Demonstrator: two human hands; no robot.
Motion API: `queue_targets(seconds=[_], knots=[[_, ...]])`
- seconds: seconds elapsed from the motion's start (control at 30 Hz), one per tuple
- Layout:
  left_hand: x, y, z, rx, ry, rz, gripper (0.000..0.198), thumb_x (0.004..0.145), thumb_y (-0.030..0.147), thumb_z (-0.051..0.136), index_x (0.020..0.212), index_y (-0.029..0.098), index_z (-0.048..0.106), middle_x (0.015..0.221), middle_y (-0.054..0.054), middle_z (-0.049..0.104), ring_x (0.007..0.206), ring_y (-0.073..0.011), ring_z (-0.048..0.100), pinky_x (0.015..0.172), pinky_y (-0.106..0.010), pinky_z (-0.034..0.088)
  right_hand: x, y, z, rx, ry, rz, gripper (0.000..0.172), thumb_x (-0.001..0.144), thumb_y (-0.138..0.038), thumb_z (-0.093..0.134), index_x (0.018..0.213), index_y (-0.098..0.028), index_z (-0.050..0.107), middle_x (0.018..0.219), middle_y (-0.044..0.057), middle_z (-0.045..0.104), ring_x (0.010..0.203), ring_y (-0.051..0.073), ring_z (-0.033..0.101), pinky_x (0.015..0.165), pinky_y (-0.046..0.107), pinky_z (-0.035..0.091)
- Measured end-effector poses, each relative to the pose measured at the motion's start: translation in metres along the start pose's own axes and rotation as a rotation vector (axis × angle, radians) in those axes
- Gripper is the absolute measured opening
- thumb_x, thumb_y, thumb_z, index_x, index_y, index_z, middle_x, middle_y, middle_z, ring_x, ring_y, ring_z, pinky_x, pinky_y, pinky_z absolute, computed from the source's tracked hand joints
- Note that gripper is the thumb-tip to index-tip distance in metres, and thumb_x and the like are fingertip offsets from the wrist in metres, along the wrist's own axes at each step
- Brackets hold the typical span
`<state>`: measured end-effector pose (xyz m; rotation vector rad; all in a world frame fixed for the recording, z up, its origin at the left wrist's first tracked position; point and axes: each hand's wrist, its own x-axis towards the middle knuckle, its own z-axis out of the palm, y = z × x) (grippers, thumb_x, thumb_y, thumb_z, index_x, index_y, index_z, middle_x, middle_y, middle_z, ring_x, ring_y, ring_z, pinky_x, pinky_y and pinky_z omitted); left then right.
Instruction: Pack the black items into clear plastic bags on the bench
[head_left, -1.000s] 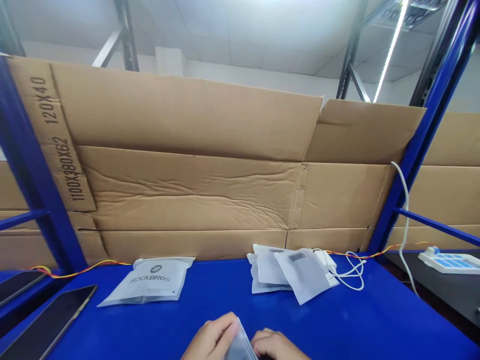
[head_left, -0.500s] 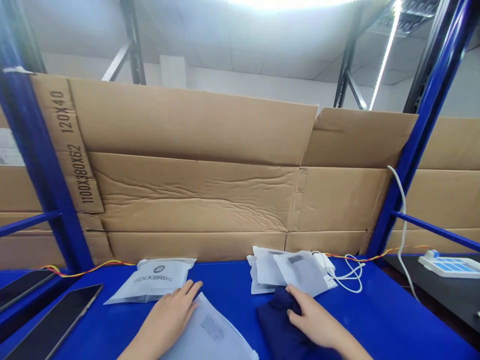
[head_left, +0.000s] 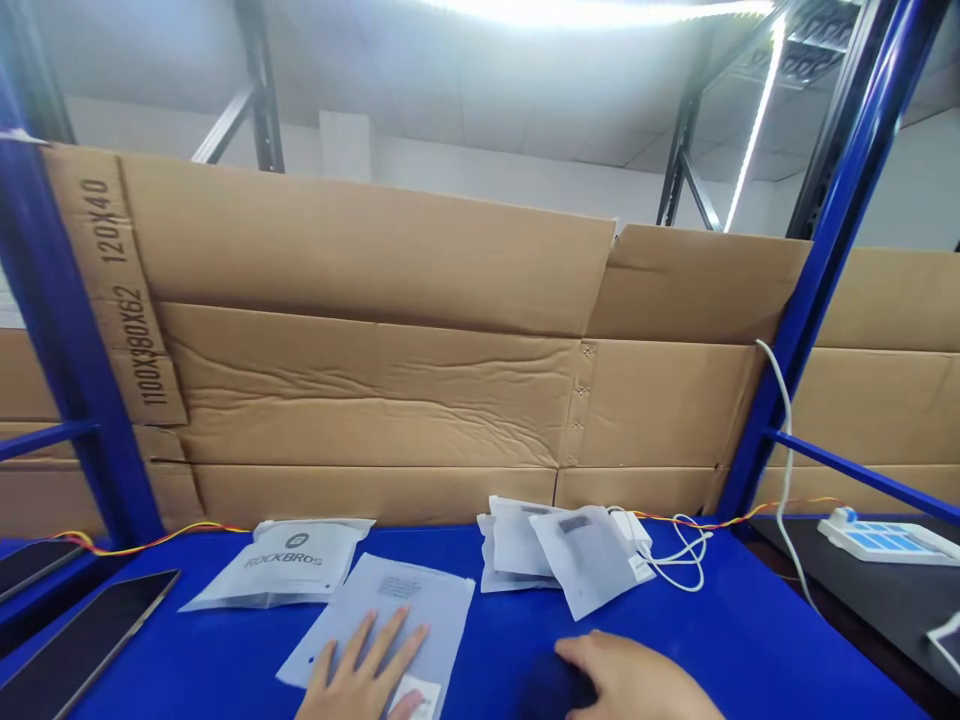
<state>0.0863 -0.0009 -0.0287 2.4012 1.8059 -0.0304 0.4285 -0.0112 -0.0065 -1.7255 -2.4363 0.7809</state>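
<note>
Left hand (head_left: 364, 670) spread wide, pressing flat on a frosted plastic bag (head_left: 390, 600) at bottom centre, no grip there, while the right hand (head_left: 630, 675) sits over a dark navy cloth (head_left: 555, 688) at the lower edge, and whether it's clasping that cloth, can't tell! Just left of the bag, a white ROCKBROS pouch (head_left: 277, 565); to the right, a pile of white pouches (head_left: 559, 550) beside a white cable (head_left: 679, 565), all on the blue workbench (head_left: 495, 640).

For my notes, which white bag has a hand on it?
The frosted bag under the left hand; the ROCKBROS bag and the pile lie untouched.
</note>
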Motion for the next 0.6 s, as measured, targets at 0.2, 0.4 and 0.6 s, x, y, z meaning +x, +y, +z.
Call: queue_targets(seconds=[0.2, 0.4, 0.6], knots=[[0.058, 0.029, -0.007, 0.107, 0.162, -0.081, 0.052, 0.099, 0.037, 0.044, 0.150, 0.029, 0.045, 0.159, -0.013, 0.044, 0.143, -0.0492, 0.040, 0.103, -0.073, 0.037, 0.007, -0.012, 0.004, 0.069, -0.060, 0.011, 0.024, 0.075, -0.044, 0.070, 0.086, -0.023, 0.073, 0.073, -0.003, 0.067, 0.061, 0.015, 0.054, 0.055, 0.026, 0.033], [0.064, 0.034, -0.012, 0.071, 0.297, -0.017, 0.053, 0.102, 0.039, 0.038, 0.150, 0.019, 0.049, 0.157, -0.018, 0.045, 0.144, -0.0483, 0.038, 0.109, -0.071, 0.034, -0.032, -0.013, 0.024, 0.353, 0.201, 0.083, 0.030, 0.078, -0.040, 0.069, 0.104, -0.026, 0.075, 0.099, 0.002, 0.074, 0.086, 0.022, 0.064, 0.075, 0.029, 0.048], [0.001, 0.058, -0.015, -0.234, 0.236, 0.379, 0.049, 0.098, 0.045, 0.050, 0.147, 0.038, 0.050, 0.153, -0.003, 0.055, 0.139, -0.0315, 0.051, 0.113, -0.052, 0.045, -0.057, 0.002, 0.066, 0.638, 0.410, 0.198, 0.057, 0.077, -0.054, 0.068, 0.125, -0.025, 0.063, 0.107, 0.008, 0.072, 0.095, 0.028, 0.066, 0.086, 0.035, 0.053]])
